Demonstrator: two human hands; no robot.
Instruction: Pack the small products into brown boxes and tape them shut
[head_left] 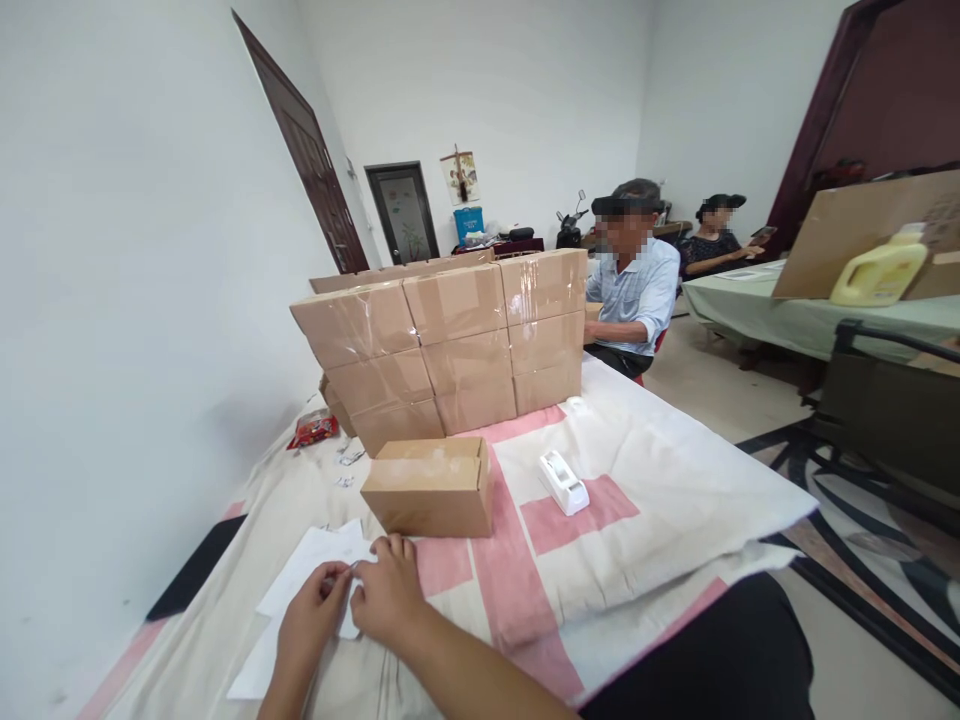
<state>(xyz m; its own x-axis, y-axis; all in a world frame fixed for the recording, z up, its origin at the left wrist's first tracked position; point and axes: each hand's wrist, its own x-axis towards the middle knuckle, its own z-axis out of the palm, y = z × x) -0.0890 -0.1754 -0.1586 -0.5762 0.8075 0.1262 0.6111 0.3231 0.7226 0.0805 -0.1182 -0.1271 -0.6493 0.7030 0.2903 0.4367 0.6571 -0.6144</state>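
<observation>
A cloth-draped table (pixel 690 470) is topped by a wall of stacked cardboard boxes (pixel 465 350), in front of which a single carton (pixel 427 495) is set. White papers (pixel 296 570) are spread by its near left corner; over them, left hand (pixel 311 605) and right hand (pixel 391 595) are held, fingers curled, fingertips close together, though anything gripped cannot be made out. A white tape dispenser (pixel 564 484) is placed right of the carton.

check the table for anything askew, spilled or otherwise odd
Nothing looks spilled or damaged, just slightly untidy. Small scraps lie scattered on the tablecloth near the red packet, like stray litter. The white sheets at the near left aren't squared up, and the cloth itself is wrinkled.
</observation>
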